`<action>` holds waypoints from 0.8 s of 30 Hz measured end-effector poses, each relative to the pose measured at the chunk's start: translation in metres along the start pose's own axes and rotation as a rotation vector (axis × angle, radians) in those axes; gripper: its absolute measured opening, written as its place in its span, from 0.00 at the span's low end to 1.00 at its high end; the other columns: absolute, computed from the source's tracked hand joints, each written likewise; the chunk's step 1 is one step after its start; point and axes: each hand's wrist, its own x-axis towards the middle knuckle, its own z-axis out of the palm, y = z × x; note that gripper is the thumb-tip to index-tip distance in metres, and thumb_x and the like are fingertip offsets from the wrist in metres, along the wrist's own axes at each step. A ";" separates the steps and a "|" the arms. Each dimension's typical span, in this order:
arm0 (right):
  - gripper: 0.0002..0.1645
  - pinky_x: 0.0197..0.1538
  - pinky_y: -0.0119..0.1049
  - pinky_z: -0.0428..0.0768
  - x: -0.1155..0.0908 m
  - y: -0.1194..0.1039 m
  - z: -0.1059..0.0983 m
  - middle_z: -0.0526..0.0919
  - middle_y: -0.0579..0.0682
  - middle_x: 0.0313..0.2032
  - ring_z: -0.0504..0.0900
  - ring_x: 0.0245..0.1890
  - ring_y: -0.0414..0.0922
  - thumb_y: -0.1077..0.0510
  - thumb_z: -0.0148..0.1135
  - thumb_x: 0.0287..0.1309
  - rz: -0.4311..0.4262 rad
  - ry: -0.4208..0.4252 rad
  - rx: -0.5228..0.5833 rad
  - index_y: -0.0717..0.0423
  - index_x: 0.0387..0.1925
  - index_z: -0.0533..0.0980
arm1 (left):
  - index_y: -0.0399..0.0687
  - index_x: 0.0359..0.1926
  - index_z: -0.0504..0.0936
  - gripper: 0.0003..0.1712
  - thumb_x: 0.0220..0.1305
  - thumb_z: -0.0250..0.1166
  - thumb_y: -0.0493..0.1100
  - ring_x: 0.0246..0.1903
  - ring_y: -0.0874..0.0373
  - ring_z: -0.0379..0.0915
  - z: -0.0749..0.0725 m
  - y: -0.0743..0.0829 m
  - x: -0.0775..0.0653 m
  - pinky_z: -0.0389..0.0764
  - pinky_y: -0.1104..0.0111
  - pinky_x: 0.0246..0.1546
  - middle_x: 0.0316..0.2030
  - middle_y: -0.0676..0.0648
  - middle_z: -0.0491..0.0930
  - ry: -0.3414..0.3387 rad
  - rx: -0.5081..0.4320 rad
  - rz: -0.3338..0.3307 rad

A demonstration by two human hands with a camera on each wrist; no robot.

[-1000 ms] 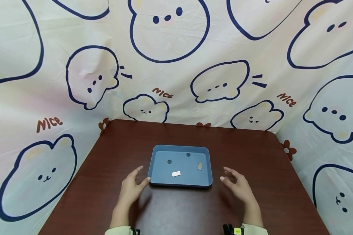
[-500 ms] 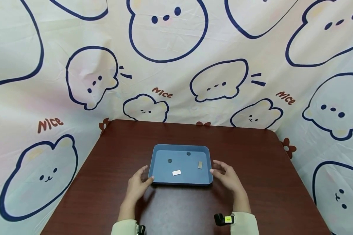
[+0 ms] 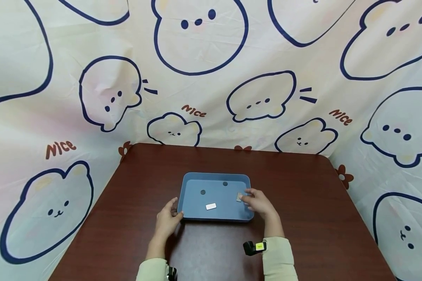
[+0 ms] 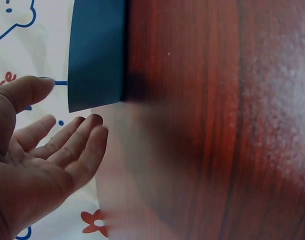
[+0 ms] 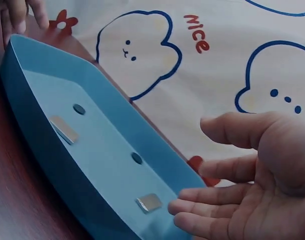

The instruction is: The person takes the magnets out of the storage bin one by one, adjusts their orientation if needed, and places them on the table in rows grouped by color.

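Note:
A shallow blue tray (image 3: 225,212) stands on the table. Inside it lie a white rectangular block (image 3: 211,206), a greyish rectangular block (image 3: 238,197) and two small dark discs, one left of centre (image 3: 202,192) and the other near the back wall (image 3: 225,184). My left hand (image 3: 167,221) is at the tray's front left corner, fingers loosely spread; whether it touches the wall I cannot tell. Over the right rim reaches my right hand (image 3: 260,203), its fingertips near the greyish block. In the right wrist view its thumb and fingers are apart, and the greyish block (image 5: 149,203) lies free below them.
The dark red-brown table (image 3: 154,171) extends around the tray on all sides. Behind and beside it hangs a pale cloth (image 3: 211,89) printed with blue bear outlines. A black wrist camera (image 3: 253,248) sits at the right sleeve.
My right hand has moved left, from beside the tray to over its right rim by the greyish block. The left hand has shifted slightly right, closer to the tray corner.

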 end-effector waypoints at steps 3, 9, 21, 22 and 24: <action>0.35 0.52 0.55 0.70 0.003 0.002 0.009 0.71 0.67 0.54 0.70 0.53 0.63 0.56 0.57 0.62 0.013 0.010 0.039 0.70 0.64 0.59 | 0.38 0.63 0.68 0.32 0.55 0.64 0.32 0.41 0.46 0.77 0.000 -0.002 0.001 0.77 0.57 0.35 0.47 0.33 0.76 -0.005 0.002 0.006; 0.37 0.52 0.54 0.70 0.010 0.004 0.026 0.64 0.69 0.60 0.68 0.55 0.64 0.55 0.57 0.63 0.050 0.092 0.047 0.69 0.66 0.55 | 0.37 0.60 0.71 0.30 0.53 0.64 0.31 0.39 0.47 0.78 0.004 -0.003 0.003 0.78 0.59 0.35 0.45 0.34 0.77 0.001 0.003 -0.005; 0.40 0.53 0.57 0.66 0.033 0.010 0.047 0.60 0.72 0.60 0.62 0.58 0.65 0.56 0.57 0.60 0.095 0.278 -0.067 0.73 0.65 0.53 | 0.39 0.55 0.75 0.27 0.52 0.66 0.32 0.37 0.49 0.76 0.012 -0.002 0.009 0.75 0.57 0.35 0.40 0.40 0.80 0.048 0.001 -0.076; 0.40 0.53 0.57 0.66 0.035 0.010 0.049 0.61 0.73 0.59 0.63 0.57 0.65 0.56 0.57 0.59 0.081 0.292 -0.083 0.74 0.65 0.54 | 0.39 0.55 0.74 0.27 0.52 0.66 0.32 0.37 0.48 0.75 0.012 -0.002 0.010 0.74 0.56 0.36 0.40 0.40 0.80 0.046 0.007 -0.079; 0.38 0.52 0.56 0.67 0.040 0.013 0.053 0.65 0.72 0.56 0.65 0.55 0.65 0.58 0.58 0.58 0.051 0.317 -0.116 0.75 0.63 0.56 | 0.40 0.55 0.75 0.27 0.52 0.67 0.33 0.38 0.47 0.75 0.011 -0.003 0.010 0.73 0.54 0.38 0.39 0.40 0.80 0.041 0.022 -0.084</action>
